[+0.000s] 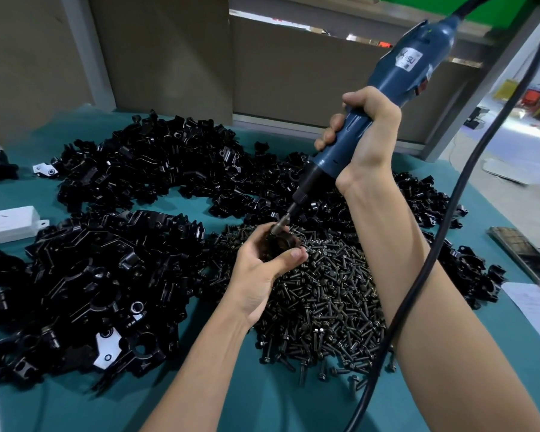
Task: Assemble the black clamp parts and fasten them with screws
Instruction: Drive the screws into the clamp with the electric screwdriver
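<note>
My left hand (pixel 264 272) grips a black clamp (pixel 282 243) just above the pile of dark screws (pixel 328 304). My right hand (pixel 360 137) holds a blue electric screwdriver (pixel 396 79) tilted down to the left. Its bit (pixel 286 218) meets the top of the clamp. The fingers cover most of the clamp, so the screw under the bit is hidden.
Heaps of black clamp parts (pixel 100 275) cover the teal table (pixel 262 403) at the left, back (pixel 156 169) and right (pixel 468 269). The screwdriver's black cable (pixel 443 232) loops down at the right. A white box (pixel 10 224) lies at the left edge, and papers (pixel 533 304) at the right.
</note>
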